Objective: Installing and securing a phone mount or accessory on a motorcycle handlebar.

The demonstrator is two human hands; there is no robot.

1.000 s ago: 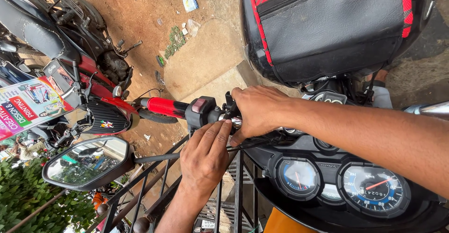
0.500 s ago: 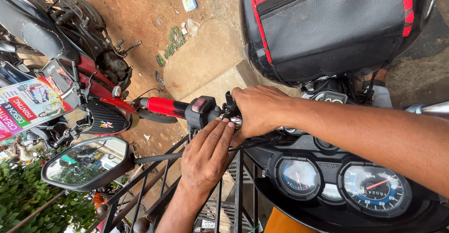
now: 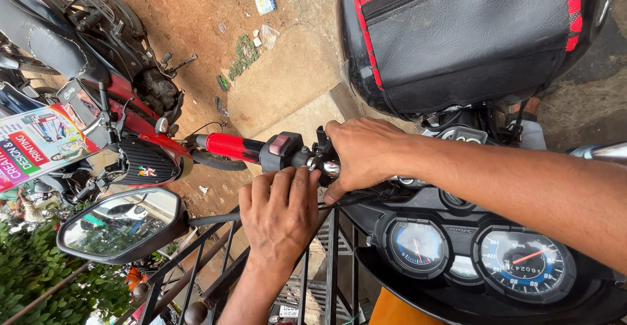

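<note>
1. The right hand [image 3: 362, 152], reaching in from the right of the frame, has its grip clamped around the chromed metal handlebar tube [image 3: 328, 167] just inboard of the black plastic switch housing with a red button [image 3: 282, 151]; the fingers curl over the bar and hide what lies under them.
2. The left hand [image 3: 279, 211], coming up from the lower middle, presses its fingertips [image 3: 287, 178] against the underside of that switch housing. Its fingers lie together and flat, touching and not wrapped round; whether they pinch anything beneath, I cannot tell.
3. The switch housing sits at the centre of the frame, on the bar between the glossy red rubber handgrip [image 3: 225, 147] to its left and the right hand.
4. Below left hangs the black-framed rear-view mirror [image 3: 117, 224] on its stalk. At lower right are the two round blue-faced dials [image 3: 470, 250] of the instrument cluster.
5. At the upper right rests a black fabric bag with red stripes [image 3: 470, 34]. A second red and black motorcycle [image 3: 111, 103] stands at the upper left on the bare brown earth [image 3: 196, 12].
6. As to progress: the housing appears seated and whole on the bar, with no loose screws, tools or removed parts visible, so the work seems to be at an early or holding stage.
</note>
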